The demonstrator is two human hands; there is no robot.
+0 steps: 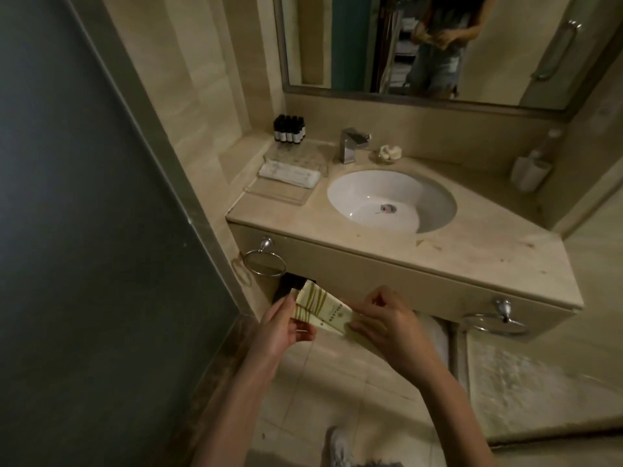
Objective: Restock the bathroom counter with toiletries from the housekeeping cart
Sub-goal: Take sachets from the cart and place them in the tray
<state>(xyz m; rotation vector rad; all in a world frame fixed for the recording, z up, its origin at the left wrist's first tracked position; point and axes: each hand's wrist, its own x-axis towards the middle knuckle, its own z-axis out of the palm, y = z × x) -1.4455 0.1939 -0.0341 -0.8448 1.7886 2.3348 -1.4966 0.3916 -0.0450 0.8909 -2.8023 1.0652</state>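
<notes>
Left of the left hand [286, 326] stands a dark glass door [74, 203]. The left hand is held below the front edge of the counter [488, 257]. Its thumb lies on top and its fingers curl under the left end of a small stack of packets [323, 310], cream with olive stripes, so it grips them. The packets hang in the air between the two hands, in front of the counter's face and not on its top. Just above the left hand a chrome ring [264, 261] hangs from that face. Farther beyond it, on the counter's left part, sits a clear tray [269, 194] with a flat white bundle [290, 172] in it. Behind the tray a cluster of small dark bottles [289, 129] stands upright against the wall. The right hand [387, 321] pinches the packets' right end with thumb and fingertips. Beyond this hand lies the white basin [391, 200], with a tap [352, 143] behind it and a mirror [438, 45] above, where the person's hands show in reflection. Right of the right hand a second ring [499, 320] hangs from the counter's face, and below it a pale mat [539, 382] lies on the floor. Beneath the right forearm a shoe [340, 446] shows.
</notes>
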